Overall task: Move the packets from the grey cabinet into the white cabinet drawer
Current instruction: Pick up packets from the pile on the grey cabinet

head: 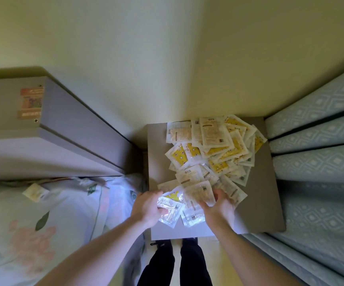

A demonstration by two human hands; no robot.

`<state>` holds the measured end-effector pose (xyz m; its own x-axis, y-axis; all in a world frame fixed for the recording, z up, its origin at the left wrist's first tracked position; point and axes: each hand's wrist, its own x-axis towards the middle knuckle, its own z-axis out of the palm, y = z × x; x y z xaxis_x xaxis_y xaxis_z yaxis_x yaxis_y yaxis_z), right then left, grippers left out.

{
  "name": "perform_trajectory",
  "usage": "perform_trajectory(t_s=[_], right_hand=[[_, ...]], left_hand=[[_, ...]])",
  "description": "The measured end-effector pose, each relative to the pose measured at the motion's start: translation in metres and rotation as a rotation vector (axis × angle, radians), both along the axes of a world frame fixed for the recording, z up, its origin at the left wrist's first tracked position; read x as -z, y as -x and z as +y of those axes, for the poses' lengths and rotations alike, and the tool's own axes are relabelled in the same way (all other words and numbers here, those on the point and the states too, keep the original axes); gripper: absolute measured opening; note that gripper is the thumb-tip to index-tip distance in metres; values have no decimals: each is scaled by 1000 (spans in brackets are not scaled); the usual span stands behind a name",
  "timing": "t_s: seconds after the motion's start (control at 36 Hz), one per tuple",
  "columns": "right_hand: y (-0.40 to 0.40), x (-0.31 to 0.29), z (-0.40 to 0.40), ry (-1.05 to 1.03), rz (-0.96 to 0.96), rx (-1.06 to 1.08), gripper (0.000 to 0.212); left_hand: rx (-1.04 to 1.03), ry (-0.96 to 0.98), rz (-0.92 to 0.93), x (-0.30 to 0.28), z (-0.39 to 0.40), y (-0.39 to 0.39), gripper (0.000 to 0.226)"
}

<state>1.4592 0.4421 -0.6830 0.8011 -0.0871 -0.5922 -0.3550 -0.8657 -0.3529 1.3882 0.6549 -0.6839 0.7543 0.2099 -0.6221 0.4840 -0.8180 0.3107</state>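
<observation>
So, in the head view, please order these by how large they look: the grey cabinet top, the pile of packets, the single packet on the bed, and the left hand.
1. grey cabinet top
2. pile of packets
3. left hand, though it is nearer the camera
4. single packet on the bed

A floral bedsheet (pixel 33 219) lies at left, patterned blue curtains (pixel 321 162) hang at right, against a cream wall (pixel 167 58).
</observation>
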Motion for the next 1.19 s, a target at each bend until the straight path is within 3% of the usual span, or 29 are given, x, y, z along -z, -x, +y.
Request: perform_trajectory(t_s=[0.08,0.31,0.53,0.67,0.86,1.06,1.19], right_hand=[[1,0,-2,-35,14,29,48],[10,-30,-24,-282,59,212,12],[19,-67,-62,-369,109,340,26],[27,-62,-74,-345,142,365,7],[45,-39,-72,-382,281,424,31],[33,-27,-46,-316,256,467,74],[17,-15,-34,-254,166,440,50]], left_hand=[[-23,-1,-39,-8,6,10,23],[-21,49,-159,-9,19,22,26],[-45,102,-175,-5,-2,-6,41],[-74,64,-131,7,-12,-12,46],[-179,199,-62,5,-12,-7,43],[-196,210,-137,4,-7,6,29],[-170,171,-177,12,-16,2,35]])
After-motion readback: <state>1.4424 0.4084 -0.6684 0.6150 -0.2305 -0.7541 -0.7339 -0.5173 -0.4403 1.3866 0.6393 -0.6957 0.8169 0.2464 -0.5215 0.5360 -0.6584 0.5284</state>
